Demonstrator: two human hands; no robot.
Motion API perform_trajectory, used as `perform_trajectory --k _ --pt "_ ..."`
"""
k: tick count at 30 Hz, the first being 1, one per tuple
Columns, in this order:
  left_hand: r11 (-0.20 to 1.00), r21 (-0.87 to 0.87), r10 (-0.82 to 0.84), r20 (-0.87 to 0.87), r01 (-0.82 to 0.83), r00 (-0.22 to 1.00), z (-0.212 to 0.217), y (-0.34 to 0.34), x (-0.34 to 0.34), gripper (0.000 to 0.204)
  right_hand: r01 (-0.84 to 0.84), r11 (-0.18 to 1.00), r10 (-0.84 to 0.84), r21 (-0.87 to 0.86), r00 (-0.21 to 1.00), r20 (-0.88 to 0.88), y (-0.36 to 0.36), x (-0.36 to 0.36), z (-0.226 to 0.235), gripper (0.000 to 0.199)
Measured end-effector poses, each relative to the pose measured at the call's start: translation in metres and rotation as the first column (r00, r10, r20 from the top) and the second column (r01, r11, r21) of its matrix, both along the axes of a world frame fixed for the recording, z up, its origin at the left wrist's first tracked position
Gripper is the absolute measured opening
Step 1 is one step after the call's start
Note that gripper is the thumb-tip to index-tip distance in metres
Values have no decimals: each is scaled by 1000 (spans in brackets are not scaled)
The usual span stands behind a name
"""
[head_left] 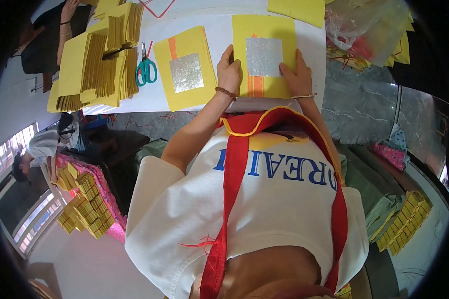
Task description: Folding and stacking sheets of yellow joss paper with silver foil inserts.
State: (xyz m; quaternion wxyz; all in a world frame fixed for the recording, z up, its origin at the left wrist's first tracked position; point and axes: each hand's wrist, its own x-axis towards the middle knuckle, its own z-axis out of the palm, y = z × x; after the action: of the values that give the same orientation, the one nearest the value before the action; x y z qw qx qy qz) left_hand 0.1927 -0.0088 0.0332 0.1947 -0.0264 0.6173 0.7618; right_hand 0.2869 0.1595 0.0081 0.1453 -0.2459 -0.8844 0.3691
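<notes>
My left hand [228, 74] grips the left edge of a yellow paper sheet or stack [264, 26], thumb on top. On the opposite edge, my right hand [298, 78] holds the same paper, its thumb touching a silver foil square [263, 57] in the middle. An orange strip [256, 86] shows below the foil. To the left lies a second yellow paper stack [187, 44], slightly tilted, bearing its own silver square [186, 73] and orange strip. Green-handled scissors [146, 71] rest beside it.
Folded yellow paper bundles [82, 65] pile up at the table's left. More yellow paper [298, 11] lies at the far edge, near a clear plastic bag [366, 27]. Two other people are at the left: an arm [65, 35] across the table and a person [45, 144] beside yellow stacks.
</notes>
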Motion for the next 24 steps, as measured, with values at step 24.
perform_trajectory --k 24 --pt "716 -676 -687 -638 175 347 24 -43 6 32 -299 910 319 289 947 -25 6 39 9 34"
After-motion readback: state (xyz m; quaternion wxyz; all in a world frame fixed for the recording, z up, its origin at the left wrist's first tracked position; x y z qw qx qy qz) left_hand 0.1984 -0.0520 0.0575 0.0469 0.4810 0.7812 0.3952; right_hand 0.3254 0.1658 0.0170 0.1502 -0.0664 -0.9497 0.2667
